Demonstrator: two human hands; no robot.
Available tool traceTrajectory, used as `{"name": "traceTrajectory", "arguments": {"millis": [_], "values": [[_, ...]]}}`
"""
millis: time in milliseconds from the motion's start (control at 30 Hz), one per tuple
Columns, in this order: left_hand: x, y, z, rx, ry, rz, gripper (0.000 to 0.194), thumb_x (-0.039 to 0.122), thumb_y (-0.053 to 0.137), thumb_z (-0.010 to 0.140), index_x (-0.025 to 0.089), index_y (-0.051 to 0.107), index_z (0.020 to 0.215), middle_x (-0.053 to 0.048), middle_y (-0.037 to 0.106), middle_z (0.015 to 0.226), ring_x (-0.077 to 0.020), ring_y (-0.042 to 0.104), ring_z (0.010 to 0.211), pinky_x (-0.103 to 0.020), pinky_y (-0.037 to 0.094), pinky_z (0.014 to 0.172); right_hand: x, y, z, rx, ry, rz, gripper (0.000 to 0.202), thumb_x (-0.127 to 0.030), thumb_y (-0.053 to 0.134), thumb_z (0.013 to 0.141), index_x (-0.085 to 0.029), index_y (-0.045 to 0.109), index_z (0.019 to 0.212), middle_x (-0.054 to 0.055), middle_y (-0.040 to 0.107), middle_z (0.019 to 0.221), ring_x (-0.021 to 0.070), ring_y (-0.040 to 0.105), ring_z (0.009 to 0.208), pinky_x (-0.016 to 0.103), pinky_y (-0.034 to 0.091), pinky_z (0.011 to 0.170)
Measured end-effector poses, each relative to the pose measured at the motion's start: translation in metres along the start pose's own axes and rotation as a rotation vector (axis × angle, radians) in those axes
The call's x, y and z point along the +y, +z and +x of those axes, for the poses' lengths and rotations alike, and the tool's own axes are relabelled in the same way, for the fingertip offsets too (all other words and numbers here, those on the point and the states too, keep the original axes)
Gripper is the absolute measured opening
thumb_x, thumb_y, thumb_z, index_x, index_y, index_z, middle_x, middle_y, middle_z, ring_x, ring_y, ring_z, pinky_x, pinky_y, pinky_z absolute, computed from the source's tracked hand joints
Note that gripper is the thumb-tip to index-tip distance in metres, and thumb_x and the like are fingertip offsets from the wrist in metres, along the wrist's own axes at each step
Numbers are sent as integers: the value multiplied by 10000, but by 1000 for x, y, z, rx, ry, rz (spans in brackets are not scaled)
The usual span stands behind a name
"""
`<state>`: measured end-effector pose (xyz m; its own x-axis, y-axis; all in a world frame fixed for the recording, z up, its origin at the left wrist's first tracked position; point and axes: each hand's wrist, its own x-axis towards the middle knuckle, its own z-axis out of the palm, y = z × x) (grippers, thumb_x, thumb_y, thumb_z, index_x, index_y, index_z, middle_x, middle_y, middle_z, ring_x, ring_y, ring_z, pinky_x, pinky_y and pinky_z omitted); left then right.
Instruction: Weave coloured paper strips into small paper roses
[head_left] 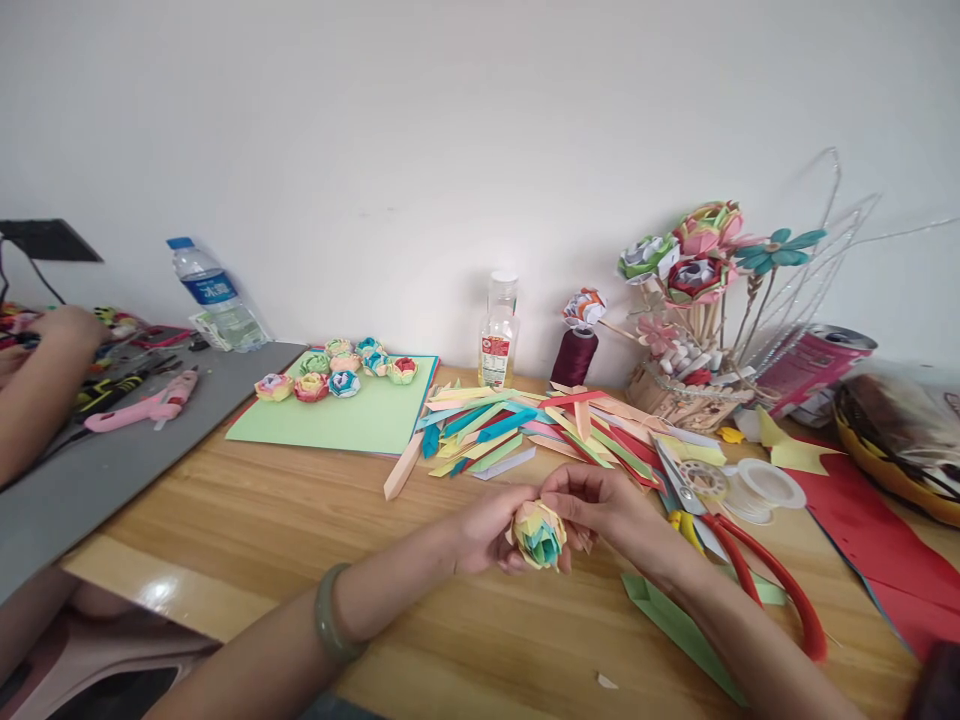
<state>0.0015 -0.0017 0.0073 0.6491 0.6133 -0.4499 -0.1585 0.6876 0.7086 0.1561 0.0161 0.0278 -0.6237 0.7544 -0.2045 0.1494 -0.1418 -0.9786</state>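
Note:
A folded paper flower (540, 537) in yellow, peach and teal is held above the wooden table. My left hand (491, 525) wraps round it from the left, with a green bangle (330, 615) on that forearm. My right hand (592, 500) pinches at its upper right edge, fingers bent against the petals; some fingertips are hidden behind it. Just beyond my hands lies a heap of folded paper strips (517, 425) in several colours. Finished-looking paper flowers (344, 383) sit on a light green sheet (337, 425) at the left.
Right of my hands lie red-handled scissors (802, 600), clear spools (765, 485) and red paper (885, 550). A clear bottle (498, 335), thread cone (574, 357) and flower basket (686, 400) stand by the wall. At left, another person's arm (45, 390) is near a pink glue gun (150, 402).

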Motion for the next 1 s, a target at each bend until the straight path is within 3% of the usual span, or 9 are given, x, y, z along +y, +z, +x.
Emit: {"name": "traceTrajectory", "arguments": {"millis": [67,133,233,300,400,533,700,800,1000], "values": [[0,-1,1,9,13,-53,419,427,351,814,97,593,723,-53,596,542,-43,355,314,-170,135,315,1,0,1,62,0,-21,367,-510,584,738,-146,552,767,-40,520,482,92,514,388,190,286,361],[-1,-3,3,5,36,-119,484,445,296,847,83,605,758,-68,615,576,-63,422,337,-170,201,316,0,-2,1,207,-39,-41,358,-504,562,756,-152,563,819,-26,539,553,87,507,427,193,322,382],[0,-6,4,-21,77,-246,602,511,192,870,79,612,885,-77,647,665,-111,541,397,-207,360,381,-2,-4,0,414,-153,-96,310,-458,554,779,-167,568,884,3,561,697,100,517,555,212,419,507],[2,-6,4,-32,120,-335,621,520,154,876,96,603,935,-70,657,702,-145,605,470,-240,434,463,-3,-5,-2,457,-234,-198,275,-433,543,797,-181,559,907,28,576,776,136,545,667,246,454,611],[3,-4,2,-23,197,-440,569,482,176,892,106,600,946,-65,667,736,-160,646,581,-261,479,567,-1,-1,-4,456,-415,-456,256,-389,585,779,-204,539,949,60,584,904,190,552,804,305,461,714],[3,-2,0,-12,248,-517,512,467,231,894,111,594,953,-72,669,786,-143,642,650,-240,479,601,4,4,-5,413,-640,-765,378,-304,655,733,-213,500,1066,93,552,1050,244,508,995,366,434,834],[1,-5,3,-47,301,-424,483,484,254,884,157,526,1115,-85,667,888,-157,641,711,-265,477,646,4,3,-4,376,-694,-850,275,-204,592,776,-225,526,1042,86,570,1038,231,528,1011,367,453,839],[0,-11,6,-21,306,-321,531,536,243,863,175,486,1167,-78,672,867,-151,635,651,-279,479,629,1,-2,-5,338,-721,-849,313,-139,573,760,-224,524,1057,81,568,1044,218,533,1009,355,462,838],[-2,-19,9,-10,229,-284,478,533,299,854,148,562,958,-31,647,641,-123,605,477,-203,431,458,-2,-8,-8,276,-747,-836,384,-32,516,693,-214,533,1030,71,575,1023,200,542,986,340,464,834]]}}
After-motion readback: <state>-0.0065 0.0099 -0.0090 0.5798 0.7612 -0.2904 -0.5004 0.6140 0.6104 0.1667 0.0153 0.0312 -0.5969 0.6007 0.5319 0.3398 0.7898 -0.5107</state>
